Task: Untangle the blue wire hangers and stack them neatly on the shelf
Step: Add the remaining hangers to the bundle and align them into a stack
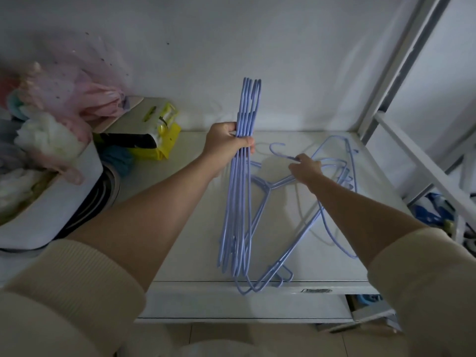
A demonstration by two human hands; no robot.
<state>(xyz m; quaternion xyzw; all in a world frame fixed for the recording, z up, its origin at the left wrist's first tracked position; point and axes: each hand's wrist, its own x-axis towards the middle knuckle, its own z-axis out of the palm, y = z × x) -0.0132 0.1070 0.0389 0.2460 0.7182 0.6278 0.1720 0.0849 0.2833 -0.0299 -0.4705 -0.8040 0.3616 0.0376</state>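
Note:
My left hand [226, 146] grips a bundle of several blue wire hangers [238, 202], held edge-on and upright over the white shelf [195, 215], hooks pointing up toward the wall. To its right my right hand [306, 168] pinches the neck of one blue hanger [279, 152] just below its hook. That hanger belongs to a loose tangle of blue hangers [334, 191] lying on the shelf's right half. One flat hanger [268, 274] sticks out over the shelf's front edge.
A white storage bin [59, 199] full of soft clothes stands at the left. Behind it lie pink tulle [85, 94] and a yellow packet [164, 130]. A white metal frame post [396, 63] rises at the right. The wall is close behind.

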